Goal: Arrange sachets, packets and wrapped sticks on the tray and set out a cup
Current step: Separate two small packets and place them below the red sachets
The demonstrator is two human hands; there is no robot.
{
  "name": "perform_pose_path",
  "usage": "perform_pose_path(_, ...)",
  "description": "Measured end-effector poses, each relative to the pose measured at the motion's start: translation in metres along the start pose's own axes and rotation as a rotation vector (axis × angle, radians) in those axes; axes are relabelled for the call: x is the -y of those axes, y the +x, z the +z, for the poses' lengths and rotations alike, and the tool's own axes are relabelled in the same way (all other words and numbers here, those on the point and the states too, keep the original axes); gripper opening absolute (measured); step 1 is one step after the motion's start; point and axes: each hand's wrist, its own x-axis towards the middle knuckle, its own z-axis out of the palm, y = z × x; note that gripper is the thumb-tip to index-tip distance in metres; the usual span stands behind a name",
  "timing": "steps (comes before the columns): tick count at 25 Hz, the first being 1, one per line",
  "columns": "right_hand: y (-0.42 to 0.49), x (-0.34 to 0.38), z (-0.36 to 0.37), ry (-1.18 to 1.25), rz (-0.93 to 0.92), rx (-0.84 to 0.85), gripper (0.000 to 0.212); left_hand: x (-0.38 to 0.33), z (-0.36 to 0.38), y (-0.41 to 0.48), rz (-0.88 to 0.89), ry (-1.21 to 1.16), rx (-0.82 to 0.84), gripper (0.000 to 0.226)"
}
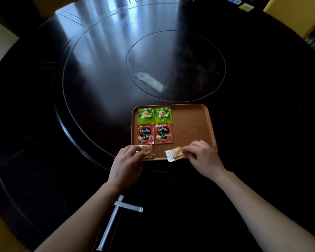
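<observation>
A brown wooden tray (193, 124) lies on the dark round table. Two green Lipton sachets (145, 116) (163, 115) sit side by side at its far left, and two red Nescafe sachets (145, 134) (163, 134) lie just below them. My left hand (125, 160) pinches a brown packet (148, 151) at the tray's near left corner. My right hand (202, 155) holds a second brown packet (175, 153) with a white end over the tray's near edge. Two white wrapped sticks (129, 206) (109, 226) lie crossed on the table near my left forearm.
A clear plastic packet (151, 81) rests on the inner disc of the table, beyond the tray. The right half of the tray is bare wood. Yellow furniture and small cards (245, 6) show at the far right edge.
</observation>
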Motion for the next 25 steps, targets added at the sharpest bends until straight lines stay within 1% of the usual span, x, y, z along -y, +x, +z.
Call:
perform_pose_path(3, 0.004, 0.001, 0.0, 0.046, 0.081, -0.063, 0.026, -0.003, 0.001, 0.001, -0.014, 0.022, 0.047, 0.031)
perform_pose_path(4, 0.005, 0.005, 0.001, 0.049, 0.078, -0.074, 0.024, -0.003, 0.002, 0.001, -0.007, 0.037, 0.075, 0.033)
perform_pose_path(5, 0.006, 0.01, 0.002, 0.034, 0.044, -0.058, 0.026, -0.004, 0.003, 0.001, 0.002, 0.056, 0.103, 0.034)
perform_pose_path(7, 0.008, 0.018, 0.006, -0.013, -0.064, 0.041, 0.029, -0.005, 0.004, -0.001, 0.017, 0.098, 0.139, 0.034)
perform_pose_path(9, 0.011, 0.023, 0.011, -0.046, -0.086, 0.107, 0.028, -0.004, 0.005, -0.003, 0.018, 0.116, 0.147, 0.033)
perform_pose_path(13, 0.018, 0.03, 0.017, 0.009, 0.038, 0.037, 0.025, -0.004, 0.004, -0.003, 0.022, 0.131, 0.147, 0.031)
perform_pose_path(15, 0.018, 0.033, 0.02, 0.025, 0.068, -0.022, 0.022, -0.004, 0.003, -0.003, 0.009, 0.122, 0.16, 0.034)
perform_pose_path(18, 0.01, 0.026, 0.023, 0.009, 0.171, -0.114, 0.02, -0.005, 0.004, -0.004, -0.037, 0.118, 0.177, 0.041)
perform_pose_path(22, 0.011, 0.03, 0.027, -0.047, 0.216, -0.076, 0.019, -0.006, 0.004, -0.004, -0.028, 0.139, 0.182, 0.042)
perform_pose_path(25, 0.019, 0.037, 0.028, 0.0, 0.248, -0.079, 0.019, -0.005, 0.003, -0.003, -0.032, 0.141, 0.191, 0.042)
